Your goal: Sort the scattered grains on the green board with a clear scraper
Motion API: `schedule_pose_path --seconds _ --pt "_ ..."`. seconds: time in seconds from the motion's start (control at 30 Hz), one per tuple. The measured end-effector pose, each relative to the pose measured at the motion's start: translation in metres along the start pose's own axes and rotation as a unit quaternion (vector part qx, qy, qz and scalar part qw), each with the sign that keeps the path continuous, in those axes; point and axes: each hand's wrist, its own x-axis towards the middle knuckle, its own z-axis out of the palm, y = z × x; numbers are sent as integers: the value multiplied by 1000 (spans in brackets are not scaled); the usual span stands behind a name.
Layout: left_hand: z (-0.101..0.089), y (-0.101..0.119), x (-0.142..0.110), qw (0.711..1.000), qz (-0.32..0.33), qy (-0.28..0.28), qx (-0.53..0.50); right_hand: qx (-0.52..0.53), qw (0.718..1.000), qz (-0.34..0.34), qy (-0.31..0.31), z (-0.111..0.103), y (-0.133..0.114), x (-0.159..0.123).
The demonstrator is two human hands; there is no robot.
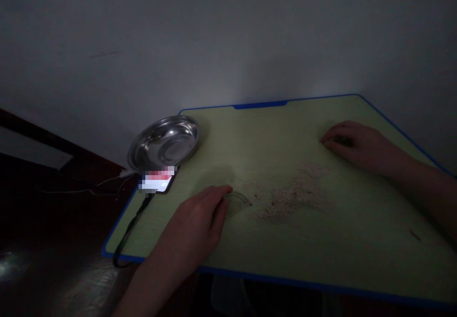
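My left hand [200, 217] grips a clear plastic protractor [238, 203] by its left side, its curved, marked edge facing away from me. The protractor rests on or just above the pale green tabletop [271, 141]. To its right lies a loose scatter of pale, pinkish crumbs or grains [294, 195] with some darker specks. Beyond that pile, at the right, my right hand [352, 143] has thumb and fingertips pinched together near the table surface. Whatever sits between those fingertips, if anything, is too small and dark to make out.
A shiny metal basin [166, 143] stands at the table's back left corner. In front of it lies a phone [159, 180] with a lit screen and a black strap [134, 222]. A small dark sliver [414, 234] lies at the right. A wall [228, 36] rises behind.
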Motion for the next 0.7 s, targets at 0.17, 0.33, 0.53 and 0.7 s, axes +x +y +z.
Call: schedule_pose_path --seconds 0.17,0.33,0.53,0.7 --pt "4 0 4 1000 1 -5 0 -4 1000 2 5 0 0 0" --pt "5 4 7 999 18 -29 -5 -2 1000 2 5 0 0 -1" --pt "1 11 0 995 30 -84 -42 -1 1000 2 10 -1 -2 0" --pt "2 17 -5 989 34 -124 -70 0 1000 1 12 -1 -2 1"
